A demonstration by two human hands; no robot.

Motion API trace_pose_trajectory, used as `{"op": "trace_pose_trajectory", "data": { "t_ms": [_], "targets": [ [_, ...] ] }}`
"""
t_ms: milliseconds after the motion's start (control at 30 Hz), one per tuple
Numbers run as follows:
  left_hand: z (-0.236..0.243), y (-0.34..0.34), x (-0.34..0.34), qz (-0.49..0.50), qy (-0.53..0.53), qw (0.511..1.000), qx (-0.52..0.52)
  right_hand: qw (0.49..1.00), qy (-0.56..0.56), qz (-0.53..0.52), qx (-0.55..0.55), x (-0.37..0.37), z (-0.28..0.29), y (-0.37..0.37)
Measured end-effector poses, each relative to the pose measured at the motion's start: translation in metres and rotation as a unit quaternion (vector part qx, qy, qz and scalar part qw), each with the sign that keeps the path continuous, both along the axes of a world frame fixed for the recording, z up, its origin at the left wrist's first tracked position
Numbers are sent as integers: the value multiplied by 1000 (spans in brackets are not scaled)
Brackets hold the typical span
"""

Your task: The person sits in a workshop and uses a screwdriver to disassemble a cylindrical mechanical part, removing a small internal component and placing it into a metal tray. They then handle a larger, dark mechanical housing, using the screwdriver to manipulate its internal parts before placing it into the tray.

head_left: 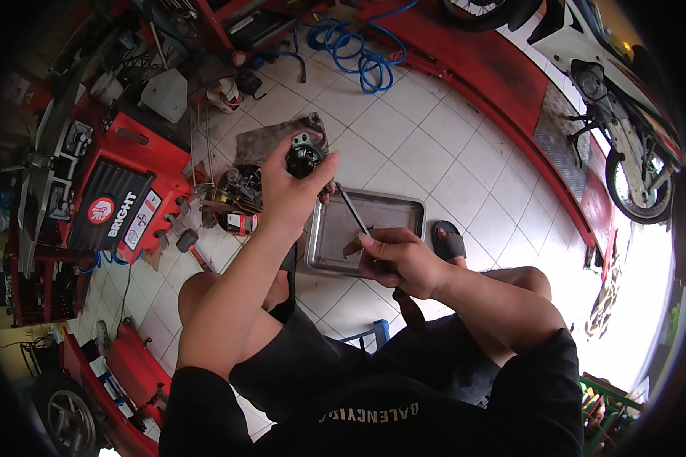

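My left hand [290, 186] is closed around a small black mechanical part [303, 158] with a silver bracket on top, held up over the floor. My right hand [402, 263] grips a screwdriver [354, 207] with a long metal shaft and a dark red handle. The shaft reaches up toward the lower side of the part, where the tip's contact is hard to make out. Below both hands lies a shallow steel tray [415, 221]. Just left of the tray, a cluster of metal engine parts [240, 190] rests on the tiles beside a grimy cloth [258, 137].
A red tool cabinet [152, 152] fills the left side, with a hammer [188, 241] near it. A coiled blue hose [358, 57] lies at the back. A raised red lift [495, 99] runs along the right under a motorcycle [621, 145]. A loose wheel [67, 419] sits at lower left.
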State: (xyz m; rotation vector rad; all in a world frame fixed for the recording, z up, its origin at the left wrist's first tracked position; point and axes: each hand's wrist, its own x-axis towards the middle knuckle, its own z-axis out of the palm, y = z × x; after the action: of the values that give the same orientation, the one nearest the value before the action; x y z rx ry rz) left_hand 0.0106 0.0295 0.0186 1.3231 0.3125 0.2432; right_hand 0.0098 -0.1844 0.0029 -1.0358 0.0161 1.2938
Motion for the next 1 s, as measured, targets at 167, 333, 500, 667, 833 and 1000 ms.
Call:
{"op": "trace_pose_trajectory", "data": {
  "t_ms": [167, 333, 500, 667, 833, 1000],
  "targets": [
    [-1, -4, -1, -6, 17, 1000, -13, 999, -39, -17, -30, -3, 1, 5],
    [-3, -3, -1, -7, 19, 1000, -18, 993, -96, -4, -66, -2, 9, 6],
    [-4, -11, -3, -20, 12, 998, -56, 986, -150, -22, -65, 3, 17, 3],
    [-18, -29, -10, -55, -3, 991, -119, 955, -255, -80, -129, 11, 15, 5],
    [-17, -30, -12, -74, -10, 994, -76, 948, -256, -76, -176, 14, 37, 7],
    [-22, -31, -10, -115, -35, 992, -32, 939, -288, -74, -172, 18, 32, 4]
  ]
}}
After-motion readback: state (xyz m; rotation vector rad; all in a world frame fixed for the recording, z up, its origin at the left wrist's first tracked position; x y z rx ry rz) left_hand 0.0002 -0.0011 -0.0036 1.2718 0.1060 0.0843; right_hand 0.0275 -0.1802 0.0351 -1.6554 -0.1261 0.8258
